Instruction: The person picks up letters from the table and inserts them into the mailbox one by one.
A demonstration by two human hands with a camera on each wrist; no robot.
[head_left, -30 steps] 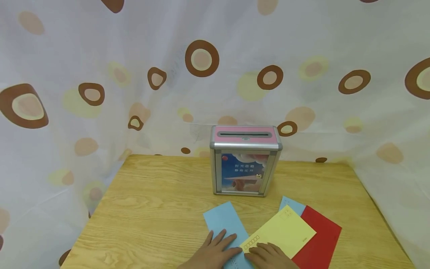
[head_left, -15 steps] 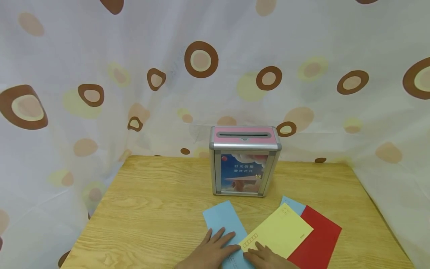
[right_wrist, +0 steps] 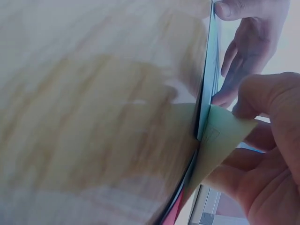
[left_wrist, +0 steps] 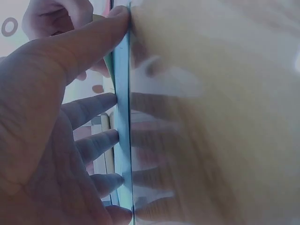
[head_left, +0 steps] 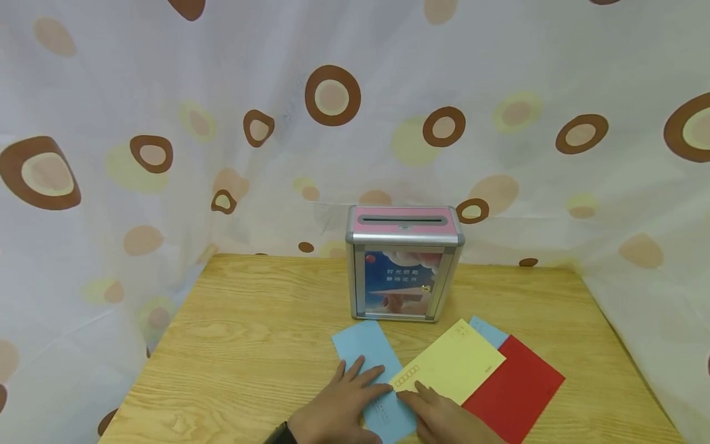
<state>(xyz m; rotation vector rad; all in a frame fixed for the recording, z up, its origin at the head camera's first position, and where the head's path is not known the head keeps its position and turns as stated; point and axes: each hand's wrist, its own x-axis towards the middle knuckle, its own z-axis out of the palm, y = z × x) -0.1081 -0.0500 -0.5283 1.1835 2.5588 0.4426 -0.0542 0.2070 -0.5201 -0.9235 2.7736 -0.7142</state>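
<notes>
My left hand lies with spread fingers on a light blue envelope, and its fingertips press on the paper in the left wrist view. A yellow envelope with a row of small printed boxes is at my right hand. That hand pinches its near corner between thumb and fingers. In the right wrist view the yellow envelope slants up off the table into the grip. Its left corner overlaps the blue envelope. Under its right side lie a red envelope and another blue envelope, both partly covered.
A silver-framed box with a pink top, a slot and a small lock on its front stands behind the envelopes. The wooden table meets a patterned white curtain at the back and sides.
The yellow envelope has slid a little to the left, baring more of the red one. Both hands and the left blue envelope have shifted slightly toward the box. The right fingers have drawn together.
</notes>
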